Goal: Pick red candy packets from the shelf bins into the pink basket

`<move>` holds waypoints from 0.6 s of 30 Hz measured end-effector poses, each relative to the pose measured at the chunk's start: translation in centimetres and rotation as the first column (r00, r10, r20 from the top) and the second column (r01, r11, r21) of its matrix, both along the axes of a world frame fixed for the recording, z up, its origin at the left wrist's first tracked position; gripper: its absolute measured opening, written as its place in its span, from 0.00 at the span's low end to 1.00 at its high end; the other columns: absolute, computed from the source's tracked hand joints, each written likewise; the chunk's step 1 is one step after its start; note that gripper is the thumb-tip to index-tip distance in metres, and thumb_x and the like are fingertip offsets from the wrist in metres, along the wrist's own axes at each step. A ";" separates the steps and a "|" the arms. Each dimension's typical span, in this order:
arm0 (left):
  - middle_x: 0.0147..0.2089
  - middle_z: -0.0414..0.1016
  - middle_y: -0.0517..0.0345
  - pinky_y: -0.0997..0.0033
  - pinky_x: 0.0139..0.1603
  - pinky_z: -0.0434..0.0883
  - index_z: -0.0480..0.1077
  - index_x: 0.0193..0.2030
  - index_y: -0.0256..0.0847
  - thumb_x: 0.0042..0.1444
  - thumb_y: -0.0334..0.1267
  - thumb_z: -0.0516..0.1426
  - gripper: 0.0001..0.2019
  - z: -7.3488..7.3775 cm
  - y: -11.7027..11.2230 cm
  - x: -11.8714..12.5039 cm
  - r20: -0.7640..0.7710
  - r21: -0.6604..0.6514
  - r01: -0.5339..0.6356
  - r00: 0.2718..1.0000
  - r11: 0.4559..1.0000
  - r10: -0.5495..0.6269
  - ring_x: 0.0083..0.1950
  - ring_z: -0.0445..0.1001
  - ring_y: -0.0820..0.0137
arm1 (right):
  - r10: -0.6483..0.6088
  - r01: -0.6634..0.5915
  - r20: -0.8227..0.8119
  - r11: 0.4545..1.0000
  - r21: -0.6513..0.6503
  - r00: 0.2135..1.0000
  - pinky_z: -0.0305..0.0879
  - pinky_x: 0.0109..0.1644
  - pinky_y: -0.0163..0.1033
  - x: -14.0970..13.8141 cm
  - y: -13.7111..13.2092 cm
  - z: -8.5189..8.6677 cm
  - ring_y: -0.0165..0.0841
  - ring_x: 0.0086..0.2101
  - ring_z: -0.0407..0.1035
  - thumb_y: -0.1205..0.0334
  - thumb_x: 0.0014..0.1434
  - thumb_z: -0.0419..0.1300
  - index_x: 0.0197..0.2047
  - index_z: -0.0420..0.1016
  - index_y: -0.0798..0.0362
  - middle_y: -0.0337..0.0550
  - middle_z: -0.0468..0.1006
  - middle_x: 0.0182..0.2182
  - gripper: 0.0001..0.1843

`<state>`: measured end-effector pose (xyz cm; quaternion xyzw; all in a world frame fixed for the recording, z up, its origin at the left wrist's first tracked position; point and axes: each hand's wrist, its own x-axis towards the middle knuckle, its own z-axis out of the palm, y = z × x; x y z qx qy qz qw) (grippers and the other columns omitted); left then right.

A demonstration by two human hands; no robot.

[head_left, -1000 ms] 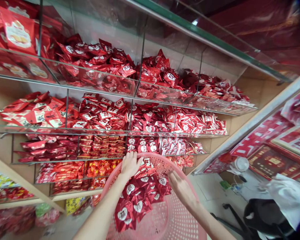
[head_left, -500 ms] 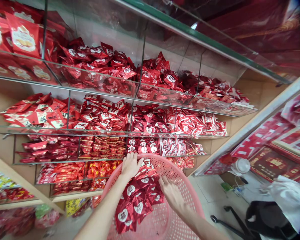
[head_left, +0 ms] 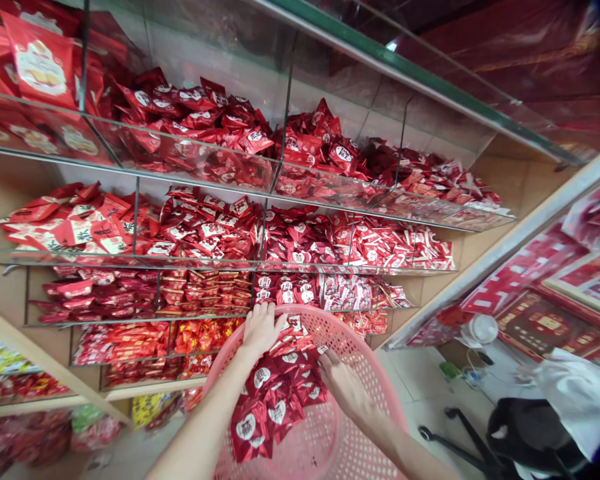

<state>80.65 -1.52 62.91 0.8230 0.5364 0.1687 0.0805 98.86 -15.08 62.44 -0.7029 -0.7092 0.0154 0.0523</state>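
Note:
A pink perforated plastic basket (head_left: pixel 350 340) is tipped up against the glass shelves. My left hand (head_left: pixel 261 328) grips its far rim, fingers curled over the edge. A heap of dark red candy packets (head_left: pixel 275 393) with white heart labels lies against the basket's left wall. My right hand (head_left: pixel 344 387) rests flat inside the basket, fingers stretched out and touching the right side of the heap.
Glass shelves (head_left: pixel 280 193) with dividers hold piles of red packets in several tiers, with similar heart-label packets (head_left: pixel 290 291) just above the basket. A slanted wooden rail (head_left: pixel 45 367) runs at lower left. A black chair (head_left: pixel 525 440) and white bag (head_left: pixel 580 393) stand at lower right.
My right hand has moved left across the basket and now lies against the packet heap. The left hand has kept its hold on the rim.

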 end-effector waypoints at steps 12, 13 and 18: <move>0.52 0.66 0.46 0.61 0.49 0.59 0.62 0.55 0.36 0.62 0.53 0.38 0.27 -0.6 0.2 0.0 0.006 0.044 0.001 1.000 0.999 -0.001 0.51 0.61 0.59 | -0.055 0.081 -0.122 0.971 0.225 0.991 0.57 0.31 0.33 3.0 2.7 6.7 0.30 0.29 0.69 0.64 0.62 0.44 0.36 0.68 0.54 0.44 0.71 0.34 0.13; 0.52 0.66 0.46 0.61 0.49 0.59 0.63 0.55 0.36 0.62 0.53 0.38 0.27 -0.7 0.2 0.0 0.005 0.050 0.000 1.000 0.999 0.000 0.51 0.62 0.59 | -0.034 0.069 -0.130 0.959 0.276 0.991 0.57 0.31 0.33 2.9 3.4 7.6 0.30 0.29 0.69 0.63 0.63 0.44 0.36 0.69 0.54 0.44 0.71 0.34 0.13; 0.51 0.67 0.46 0.61 0.49 0.59 0.63 0.55 0.35 0.62 0.53 0.38 0.28 -0.7 0.2 0.0 0.006 0.052 -0.003 1.000 0.999 0.002 0.50 0.62 0.59 | 0.086 -0.022 -0.103 0.862 0.507 0.991 0.60 0.35 0.34 1.6 7.7 12.7 0.32 0.32 0.68 0.63 0.62 0.46 0.41 0.70 0.54 0.46 0.73 0.36 0.12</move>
